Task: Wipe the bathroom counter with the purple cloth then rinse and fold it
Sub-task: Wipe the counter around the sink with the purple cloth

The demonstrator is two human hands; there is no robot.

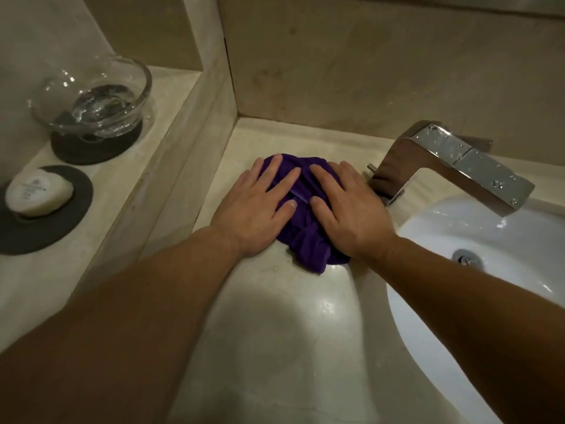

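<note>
My forearms [122,316] lead to my left hand [260,206] and right hand [348,209], both flat, side by side, pressing the bunched purple cloth [305,240] onto the surface [275,316] just left of the faucet [452,166]. I judge this the wiping step; next comes a firm sweep away from the faucet, with rinsing after that.

Two hands [256,209] [351,209], one purple cloth [301,186], two dark coasters [91,150] [55,231], one tap [458,166], one bowl [91,93]

dim warm light, glare on the wet counter [325,304] and faucet [458,160], wide-angle bending at edges.
</note>
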